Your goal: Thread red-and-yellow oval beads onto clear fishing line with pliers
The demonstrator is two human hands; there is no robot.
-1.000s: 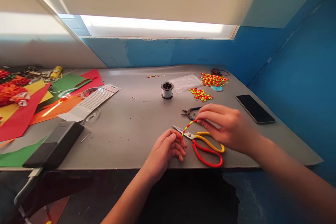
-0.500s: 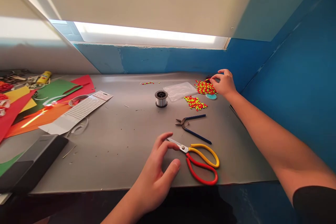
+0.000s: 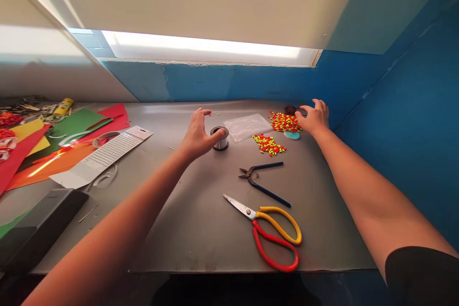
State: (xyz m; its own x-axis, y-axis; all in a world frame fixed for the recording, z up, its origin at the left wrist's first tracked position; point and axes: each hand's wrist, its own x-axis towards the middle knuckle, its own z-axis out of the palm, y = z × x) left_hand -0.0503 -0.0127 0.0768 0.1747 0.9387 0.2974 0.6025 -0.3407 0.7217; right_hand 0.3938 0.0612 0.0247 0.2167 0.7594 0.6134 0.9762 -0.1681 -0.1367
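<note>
My left hand (image 3: 199, 135) is open, thumb and fingers spread, beside a spool of clear line (image 3: 220, 143). Its thumb overlaps the spool's black top rim; whether it touches cannot be told. At the far right, my right hand (image 3: 315, 117) is open next to a large pile of red and yellow-green beads (image 3: 286, 122). Just left of its fingertips sits a dark coiled bundle (image 3: 289, 110). A smaller bead pile (image 3: 268, 145) and a round blue disc (image 3: 291, 135) lie nearby. A clear plastic bag (image 3: 246, 126) is flat between spool and beads.
Blue-handled pliers (image 3: 265, 181) and scissors with yellow and red handles (image 3: 268, 229) lie in front, both spread. Coloured sheets (image 3: 79, 124), a white card (image 3: 107, 155) and a dark box (image 3: 43, 224) are at left. A blue wall (image 3: 412, 119) closes the right side.
My left hand has moved from beside the scissors forward to the spool, now covering the short row of beads behind it. My right hand has shifted slightly right, exposing more of the dark bundle.
</note>
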